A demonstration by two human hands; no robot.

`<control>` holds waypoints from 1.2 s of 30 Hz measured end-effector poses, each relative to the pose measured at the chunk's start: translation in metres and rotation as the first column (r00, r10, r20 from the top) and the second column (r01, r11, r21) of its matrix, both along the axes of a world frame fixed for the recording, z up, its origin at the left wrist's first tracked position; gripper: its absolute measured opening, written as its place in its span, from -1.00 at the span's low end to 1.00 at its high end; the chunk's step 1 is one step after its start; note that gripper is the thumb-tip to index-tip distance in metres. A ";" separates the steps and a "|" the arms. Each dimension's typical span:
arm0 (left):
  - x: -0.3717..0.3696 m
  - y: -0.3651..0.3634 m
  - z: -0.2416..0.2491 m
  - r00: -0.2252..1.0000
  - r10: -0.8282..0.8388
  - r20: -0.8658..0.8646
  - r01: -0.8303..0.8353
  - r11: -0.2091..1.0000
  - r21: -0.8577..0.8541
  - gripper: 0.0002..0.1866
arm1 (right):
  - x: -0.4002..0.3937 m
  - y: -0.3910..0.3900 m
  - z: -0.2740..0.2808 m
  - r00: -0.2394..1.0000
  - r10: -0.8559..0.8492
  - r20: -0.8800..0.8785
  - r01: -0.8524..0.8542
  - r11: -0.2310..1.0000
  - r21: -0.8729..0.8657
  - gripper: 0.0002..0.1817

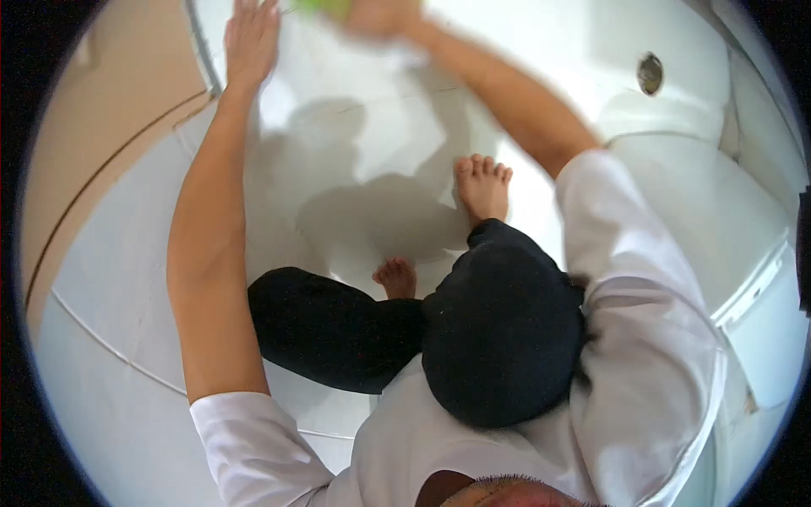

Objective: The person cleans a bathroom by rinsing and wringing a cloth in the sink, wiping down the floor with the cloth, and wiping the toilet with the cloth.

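Note:
My left hand [251,42] lies flat at the top left with its fingers stretched out, resting on the white surface and holding nothing. At the top edge my right hand [382,15] is smeared by motion. It is on a bright green thing [323,7], perhaps a sponge or cloth, partly cut off by the frame; its exact kind cannot be made out. Under both hands is the glossy white floor [515,51], with shadows of my body across it.
My bare feet, one a right foot [483,188], rest on the floor below my bent knees in black trousers [507,338]. A round metal drain [650,73] is set at the upper right. A tan panel [110,110] borders the left side, with white wall sections around.

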State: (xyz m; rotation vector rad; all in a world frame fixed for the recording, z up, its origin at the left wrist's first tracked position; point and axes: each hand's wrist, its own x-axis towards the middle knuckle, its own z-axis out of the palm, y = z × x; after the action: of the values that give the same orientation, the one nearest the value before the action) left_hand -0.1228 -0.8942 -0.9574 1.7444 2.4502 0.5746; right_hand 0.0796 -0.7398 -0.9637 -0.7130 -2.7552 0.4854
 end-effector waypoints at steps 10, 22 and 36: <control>0.028 0.015 0.002 0.988 0.048 -0.149 -0.052 0.998 -0.019 -0.41 | 0.299 -0.062 0.027 0.817 -0.503 0.282 0.509 0.859 0.059 -0.27; 0.044 0.019 0.020 0.990 0.060 -0.126 -0.070 0.995 -0.077 -0.40 | 0.380 -0.130 0.018 0.424 -0.854 0.302 0.891 0.452 0.027 -0.12; 0.048 0.019 0.022 0.994 -0.003 -0.109 -0.004 0.997 -0.072 -0.37 | 0.445 -0.181 0.037 0.555 -0.707 0.438 0.807 0.585 -0.080 -0.21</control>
State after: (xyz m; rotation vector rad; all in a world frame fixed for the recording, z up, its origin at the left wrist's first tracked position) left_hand -0.0745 -0.8752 -0.9354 1.7928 2.5089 0.3945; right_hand 0.5247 -0.9209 -0.9264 -2.1459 -2.2925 0.5592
